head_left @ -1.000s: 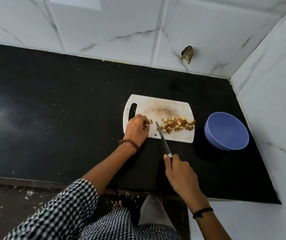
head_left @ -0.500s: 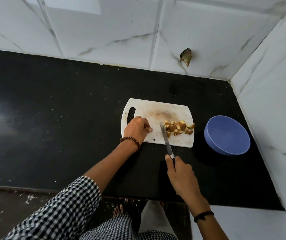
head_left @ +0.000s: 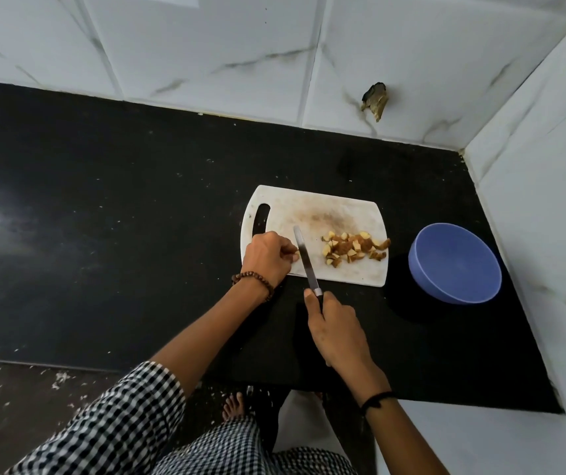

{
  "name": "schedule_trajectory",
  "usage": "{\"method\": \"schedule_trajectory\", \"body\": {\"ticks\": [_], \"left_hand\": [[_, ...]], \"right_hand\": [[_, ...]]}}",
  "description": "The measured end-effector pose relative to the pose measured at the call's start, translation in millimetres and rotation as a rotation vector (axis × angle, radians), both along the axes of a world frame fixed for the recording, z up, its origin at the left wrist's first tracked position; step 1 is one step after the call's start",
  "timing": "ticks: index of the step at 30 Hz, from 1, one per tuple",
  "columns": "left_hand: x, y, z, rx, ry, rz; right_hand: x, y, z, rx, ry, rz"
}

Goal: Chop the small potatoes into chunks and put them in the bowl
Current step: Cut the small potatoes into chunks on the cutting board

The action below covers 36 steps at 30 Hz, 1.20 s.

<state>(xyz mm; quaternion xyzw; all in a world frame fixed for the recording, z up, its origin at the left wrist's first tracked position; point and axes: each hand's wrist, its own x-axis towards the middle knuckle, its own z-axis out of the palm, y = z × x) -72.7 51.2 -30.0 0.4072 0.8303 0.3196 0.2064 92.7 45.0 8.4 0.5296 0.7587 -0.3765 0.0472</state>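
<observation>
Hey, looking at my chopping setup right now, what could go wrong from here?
1. The knife has its blade right beside the left hand and its curled fingertips; a slip on the next cut might nick them.
2. The potato chunks sit near the cutting board's right edge, and the blue bowl stands apart on the counter, so some may spill into the gap when moved.

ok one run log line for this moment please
right hand: grips knife | left hand: curled beside blade, contents hidden | potato chunks: piled on cutting board | bowl: no chunks inside
</observation>
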Motion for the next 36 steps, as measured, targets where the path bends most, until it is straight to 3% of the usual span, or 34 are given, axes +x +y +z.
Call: {"method": "schedule_trajectory", "body": {"ticks": [19,29,36], "left_hand": [[8.3,-1.8,-0.2,0.006,-0.012,0.055],[13.4,-4.9,1.0,0.035,0.005,0.074],[12.2,-4.0,-2.1,0.033,0.014,0.032]], "right_hand": [[-3.9,-12.0,-7.8,0.16,-0.283,0.131],[36.1,-36.2,-5.6,0.144,-0.317,0.108],[34.2,-27.7,1.2,0.117,-0.185,0.08]]}}
